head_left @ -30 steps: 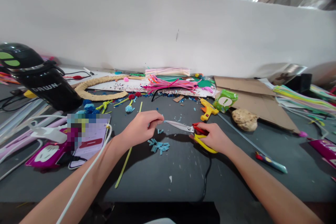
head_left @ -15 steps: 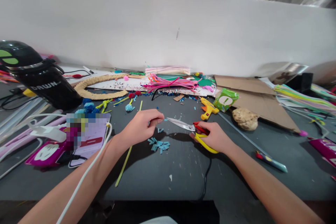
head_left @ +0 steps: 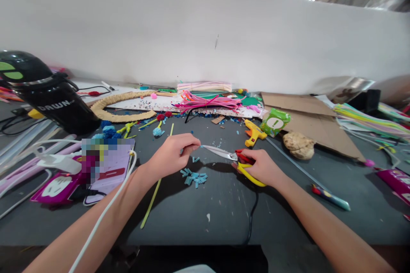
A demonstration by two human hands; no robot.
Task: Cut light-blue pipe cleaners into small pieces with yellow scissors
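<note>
My right hand point(head_left: 258, 166) grips a pair of scissors point(head_left: 221, 152) with red and yellow handles, its blades pointing left and nearly together. At their tips, my left hand point(head_left: 176, 149) is closed in a pinch on a tiny light blue strip point(head_left: 202, 146), most of it hidden by the fingers. Below the fingertips, on the dark table, lies a small pile of cut light blue pieces point(head_left: 194, 178). A thin yellow-green stem point(head_left: 150, 207) passes under the left wrist.
A yellow glue gun point(head_left: 254, 133) stands beyond my right hand, near a green packet point(head_left: 276, 122) and a tan lump point(head_left: 299, 145). Pink stems point(head_left: 208, 101) lie at the back. To the left are a black bottle point(head_left: 60, 104) and a phone point(head_left: 112, 170). A white cable crosses my left forearm.
The scissor blades have come closer together, and their tips now sit at the blue strip by my left fingertips. Both hands have stayed almost in place.
</note>
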